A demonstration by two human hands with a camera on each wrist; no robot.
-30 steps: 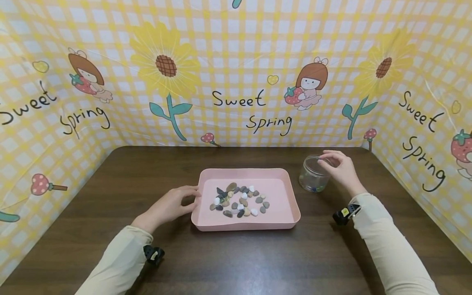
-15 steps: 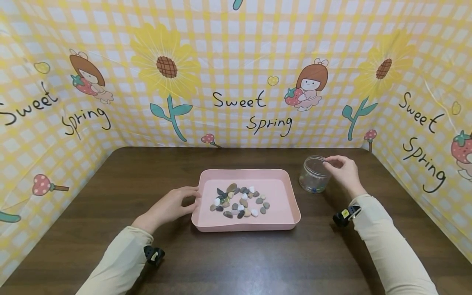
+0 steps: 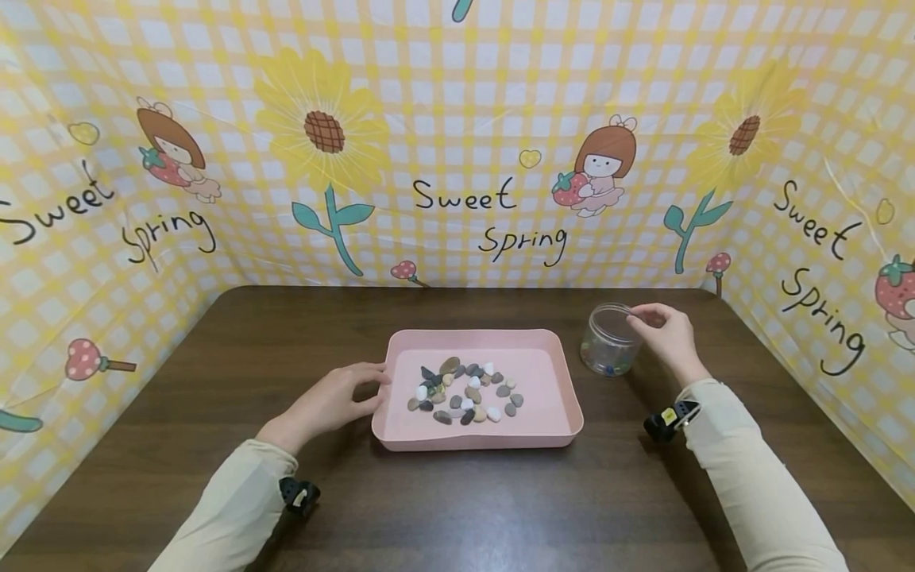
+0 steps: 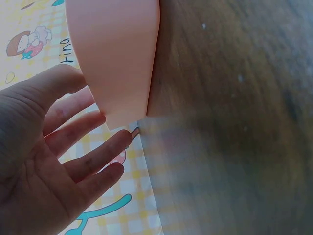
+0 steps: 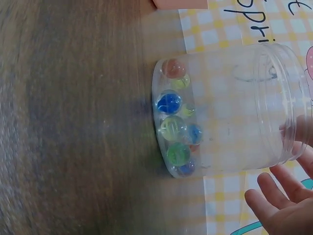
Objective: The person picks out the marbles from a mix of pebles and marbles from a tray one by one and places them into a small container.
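Observation:
My left hand point(image 3: 332, 399) touches the left rim of a pink rectangular tray point(image 3: 479, 442) with extended, slightly bent fingers. Stones in grey, white, black and tan, including a white pebble point(image 3: 493, 414), lie spread over the tray's floor. Farther right, a clear jar point(image 3: 611, 338) stands upright and lidless on the table. The thumb and a finger of my right hand point(image 3: 668, 338) pinch the jar's right rim. Several glass marbles, one of them a blue marble point(image 5: 169, 102), lie at the jar's bottom. Its other fingers spread loosely outside the jar in the right wrist view.
The brown wooden table point(image 3: 457, 508) carries the tray and the jar, with a gap between them. A yellow-checked cloth point(image 3: 457, 119) with flower prints rises behind the table and along both sides.
My right hand has shifted slightly right and down, from over the jar's mouth to its right rim. The left hand and the tray stay in place.

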